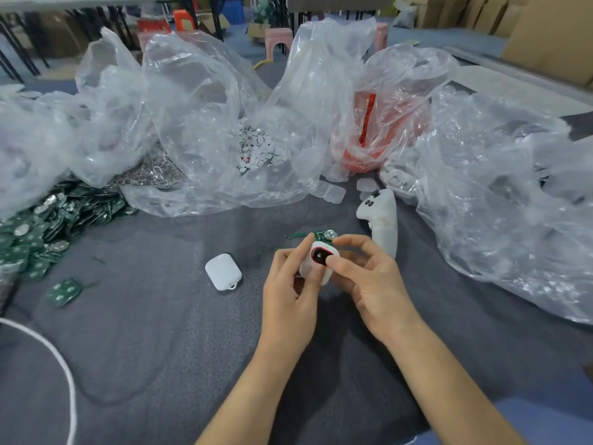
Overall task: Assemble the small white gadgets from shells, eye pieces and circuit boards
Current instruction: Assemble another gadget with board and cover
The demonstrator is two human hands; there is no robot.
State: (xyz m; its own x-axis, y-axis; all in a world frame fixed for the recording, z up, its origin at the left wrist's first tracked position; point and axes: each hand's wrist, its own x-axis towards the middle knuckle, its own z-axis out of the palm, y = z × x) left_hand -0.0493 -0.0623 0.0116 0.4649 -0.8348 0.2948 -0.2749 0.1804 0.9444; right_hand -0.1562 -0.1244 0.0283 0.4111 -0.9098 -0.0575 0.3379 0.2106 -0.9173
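Observation:
My left hand (293, 284) grips a white shell (308, 268) from the left. A red-rimmed black eye piece (321, 254) sits in the shell's face. My right hand (365, 274) presses its thumb on the eye piece's right side, and its index finger reaches over a small green circuit board (325, 235) with a coin cell at the shell's top. A second white shell (223, 272) with a small loop lies on the grey cloth to the left.
A heap of green circuit boards (41, 226) covers the left side, with one stray board (62, 293). Clear plastic bags (199, 123) hold small white pieces (260, 149) and red parts (369, 130). A white game-style controller (382, 216) lies behind my hands. A white cord (61, 364) curves at the lower left.

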